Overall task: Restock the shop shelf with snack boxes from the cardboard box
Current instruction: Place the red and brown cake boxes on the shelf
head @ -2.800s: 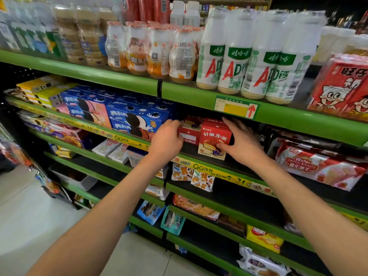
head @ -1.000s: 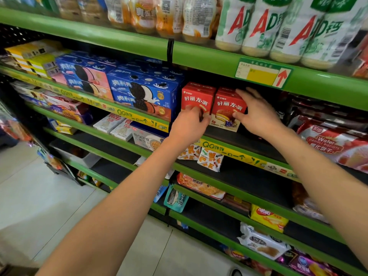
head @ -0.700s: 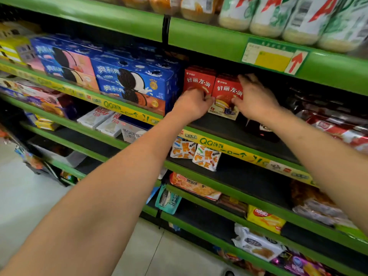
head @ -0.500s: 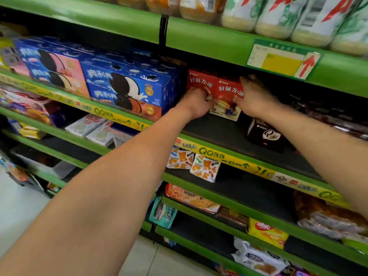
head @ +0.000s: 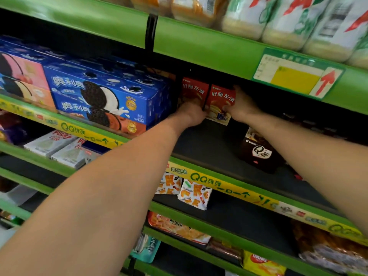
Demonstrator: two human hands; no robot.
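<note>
Your left hand (head: 192, 114) sits just above centre of the frame, fingers curled round the lower front of the left red snack box (head: 194, 92). Your right hand (head: 240, 108) is just beside it to the right, thumb on the front face and fingers wrapped round the right edge of the right red snack box (head: 220, 102). Both boxes stand upright, touching side by side, deep on the dark shelf board (head: 209, 146) under the green shelf edge (head: 209, 46) that crosses the upper frame.

Left of the boxes, touching or nearly so: stacked blue cookie boxes (head: 103, 96), filling the left-centre. Right of centre, a dark brown box (head: 258, 154) stands on the same board, apart from the red pair and partly behind your right forearm. The yellow price strip (head: 219, 186) runs diagonally along the shelf front, from left edge to lower right. Upper right: a yellow label with a red arrow (head: 298, 76), white bottles (head: 278, 18) above it. Lower shelves hold small orange-print packets (head: 195, 194) at centre and white boxes (head: 59, 150) at left. The cardboard box is not in frame.
</note>
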